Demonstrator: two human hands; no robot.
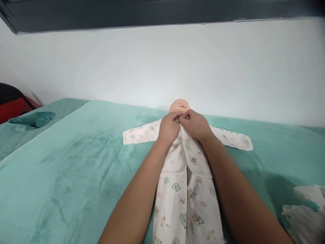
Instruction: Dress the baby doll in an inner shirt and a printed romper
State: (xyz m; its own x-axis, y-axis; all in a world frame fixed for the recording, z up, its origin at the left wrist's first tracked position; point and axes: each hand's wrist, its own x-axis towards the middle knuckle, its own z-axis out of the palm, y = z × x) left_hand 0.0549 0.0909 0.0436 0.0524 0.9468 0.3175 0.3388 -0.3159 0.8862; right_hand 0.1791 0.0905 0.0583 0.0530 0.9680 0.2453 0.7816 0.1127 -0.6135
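Note:
A baby doll lies on its back on the green bedding, dressed in a white printed top with both long sleeves spread out sideways. Matching white printed pants reach down toward me. Just under the doll's chin, my left hand pinches the top's neckline from the left. My right hand meets it there, its fingers closed on the other side of the same neckline. Below my hands the front edges lie close together, parting lower down. Any fastener between my fingertips is hidden.
Green plush bedding spreads up to a white wall. Crumpled white cloth lies at the lower right. On the far left are a dark green bundle and a red and black object. A dark ledge runs overhead.

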